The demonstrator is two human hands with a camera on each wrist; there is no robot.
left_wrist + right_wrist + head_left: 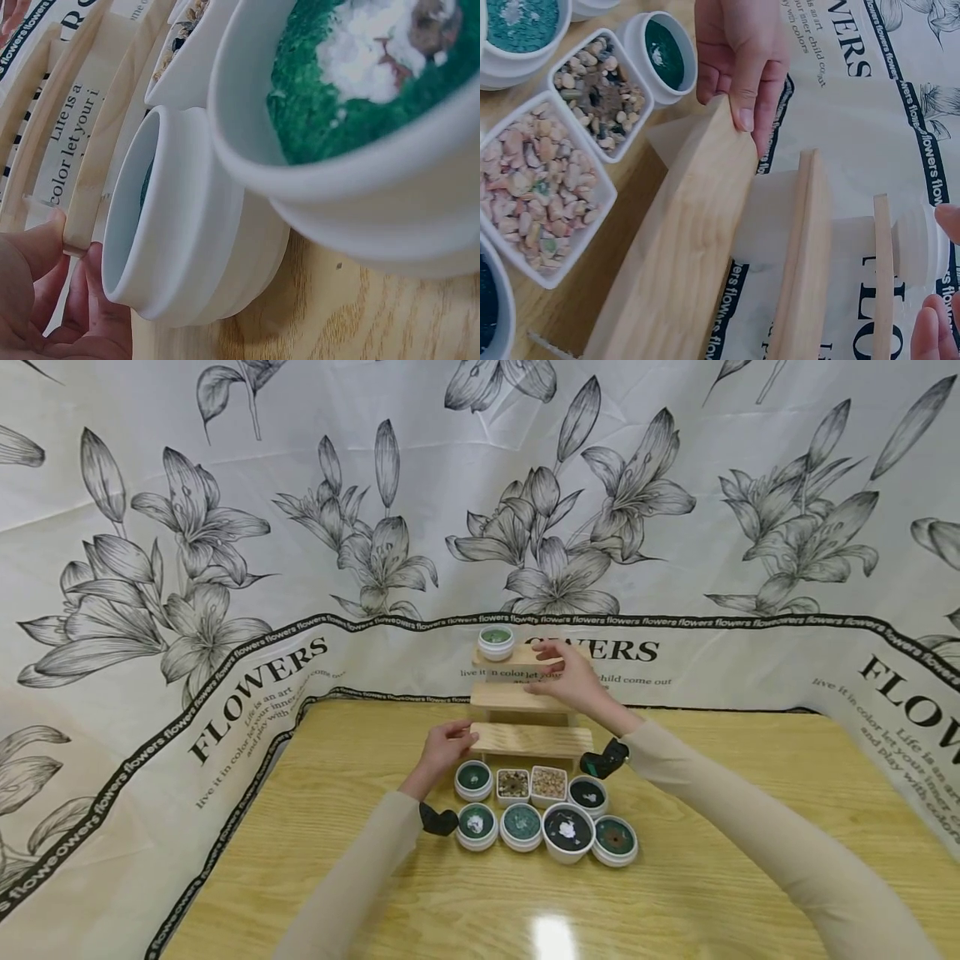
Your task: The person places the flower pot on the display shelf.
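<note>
A three-step wooden display stand point(532, 739) stands at the middle of the table. My left hand point(447, 746) pinches the left end of the lowest board point(94, 165), thumb on one face and fingers on the other. A white pot with green filling point(496, 643) sits at the left end of the top board. To the right of that pot, my right hand point(572, 678) is by the upper boards, its fingers loosely bent; nothing shows in its grasp. In the right wrist view, only some right fingers point(928, 330) appear, near the white pot point(921, 244).
Before the stand are several round white pots point(521, 825) with green or dark filling, and two square dishes of pebbles point(513, 785) and pale chips point(549, 783). A flower-printed cloth point(405, 560) hangs behind the wooden table point(337, 843).
</note>
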